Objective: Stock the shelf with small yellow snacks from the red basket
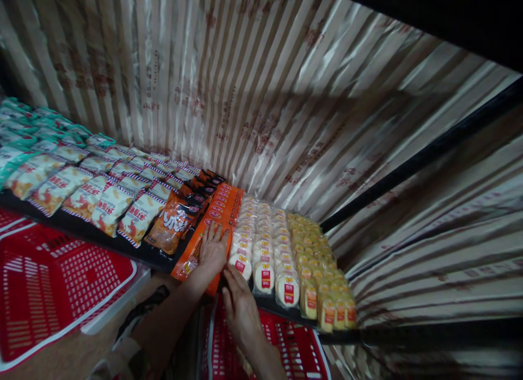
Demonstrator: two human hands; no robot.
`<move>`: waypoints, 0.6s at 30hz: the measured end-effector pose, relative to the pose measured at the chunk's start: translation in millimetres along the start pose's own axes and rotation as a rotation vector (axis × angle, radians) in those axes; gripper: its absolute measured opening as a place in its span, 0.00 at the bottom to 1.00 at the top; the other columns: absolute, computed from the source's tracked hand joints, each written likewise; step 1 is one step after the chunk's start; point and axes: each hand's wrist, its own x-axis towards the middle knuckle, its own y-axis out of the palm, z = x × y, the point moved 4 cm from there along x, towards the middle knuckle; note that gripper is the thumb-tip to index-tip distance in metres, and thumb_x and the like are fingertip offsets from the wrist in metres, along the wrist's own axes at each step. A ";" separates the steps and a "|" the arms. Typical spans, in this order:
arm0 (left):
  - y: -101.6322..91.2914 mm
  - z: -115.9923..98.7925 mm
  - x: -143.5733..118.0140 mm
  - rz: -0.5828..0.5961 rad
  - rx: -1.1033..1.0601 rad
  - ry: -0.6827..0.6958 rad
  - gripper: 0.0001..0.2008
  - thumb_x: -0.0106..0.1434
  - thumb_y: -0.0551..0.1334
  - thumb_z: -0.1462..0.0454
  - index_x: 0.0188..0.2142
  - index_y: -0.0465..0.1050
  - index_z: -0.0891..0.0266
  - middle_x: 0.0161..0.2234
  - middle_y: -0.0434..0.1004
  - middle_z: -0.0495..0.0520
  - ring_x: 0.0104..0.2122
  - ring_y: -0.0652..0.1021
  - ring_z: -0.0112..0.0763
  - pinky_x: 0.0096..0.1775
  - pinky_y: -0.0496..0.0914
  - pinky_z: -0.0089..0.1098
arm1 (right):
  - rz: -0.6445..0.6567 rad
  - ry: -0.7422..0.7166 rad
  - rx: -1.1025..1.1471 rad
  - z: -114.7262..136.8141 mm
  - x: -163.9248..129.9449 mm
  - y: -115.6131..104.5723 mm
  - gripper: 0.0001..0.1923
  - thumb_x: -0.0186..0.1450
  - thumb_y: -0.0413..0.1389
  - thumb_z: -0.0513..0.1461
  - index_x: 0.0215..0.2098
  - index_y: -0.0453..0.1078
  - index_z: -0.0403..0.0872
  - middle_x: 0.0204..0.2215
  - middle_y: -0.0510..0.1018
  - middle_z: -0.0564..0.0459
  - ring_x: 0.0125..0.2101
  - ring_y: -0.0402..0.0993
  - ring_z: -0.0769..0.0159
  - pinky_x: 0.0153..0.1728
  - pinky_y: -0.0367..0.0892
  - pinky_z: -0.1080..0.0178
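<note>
My left hand [213,250] lies flat on a row of orange snack packets [223,212] on the dark shelf, its fingers stretched out. Just in front and to the right, my right hand [240,299] has its fingers extended at the shelf's front edge, beside the orange row and the nearest white round wrapped crackers [265,275]. Whether its fingertips touch a packet is hard to see. Left of the orange row stand orange-and-black snack bags [170,223]. Neither hand is closed around anything.
White snack bags [107,203] and green bags [18,157] fill the shelf's left. Yellow wrapped packs [310,295] stand at its right end. Below are a red basket [73,265] and another red basket [300,342]. Striped plastic sheeting [229,80] hangs behind; a dark bar [425,151] slants across the right.
</note>
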 end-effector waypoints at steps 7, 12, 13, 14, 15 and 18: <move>-2.2 -3.0 -0.8 -0.008 0.005 -0.013 0.22 0.62 0.53 0.66 0.57 0.64 0.62 0.60 0.59 0.60 0.62 0.53 0.49 0.60 0.50 0.48 | -0.007 0.003 0.008 -1.3 -1.7 -3.2 0.22 0.65 0.43 0.37 0.55 0.65 0.38 0.56 0.66 0.41 0.57 0.61 0.57 0.56 0.60 0.51; -3.9 -5.9 -0.6 -0.017 0.028 -0.029 0.22 0.62 0.52 0.67 0.57 0.64 0.63 0.60 0.59 0.61 0.62 0.54 0.48 0.59 0.52 0.48 | -0.049 -0.004 0.032 -0.2 2.7 -1.9 0.21 0.65 0.44 0.37 0.54 0.66 0.40 0.55 0.67 0.42 0.56 0.62 0.58 0.56 0.61 0.51; -3.8 -6.2 -0.6 -0.020 0.031 -0.030 0.22 0.63 0.52 0.66 0.56 0.64 0.62 0.60 0.59 0.61 0.62 0.55 0.48 0.59 0.53 0.48 | -0.052 -0.009 0.033 0.0 3.7 -1.7 0.21 0.66 0.44 0.37 0.54 0.66 0.40 0.55 0.67 0.41 0.56 0.62 0.59 0.56 0.61 0.52; -3.7 -6.6 -0.5 -0.023 0.033 -0.029 0.21 0.63 0.52 0.66 0.56 0.65 0.62 0.60 0.60 0.61 0.62 0.55 0.48 0.59 0.53 0.48 | -0.054 -0.012 0.032 0.0 4.9 -1.7 0.21 0.66 0.43 0.38 0.54 0.66 0.39 0.55 0.68 0.41 0.56 0.62 0.59 0.56 0.61 0.52; -3.6 -6.9 -0.4 -0.025 0.036 -0.029 0.21 0.63 0.51 0.66 0.56 0.65 0.62 0.60 0.60 0.60 0.62 0.55 0.48 0.59 0.53 0.48 | -0.057 -0.014 0.031 -0.2 6.1 -1.9 0.21 0.66 0.43 0.38 0.53 0.67 0.39 0.55 0.68 0.41 0.56 0.63 0.59 0.56 0.61 0.52; -3.4 -7.6 0.5 -0.026 0.043 -0.036 0.21 0.64 0.51 0.66 0.56 0.65 0.61 0.60 0.60 0.59 0.61 0.56 0.47 0.59 0.54 0.48 | -0.072 -0.015 0.027 -1.8 10.0 -3.0 0.21 0.66 0.43 0.38 0.52 0.67 0.38 0.54 0.68 0.40 0.56 0.63 0.59 0.55 0.62 0.52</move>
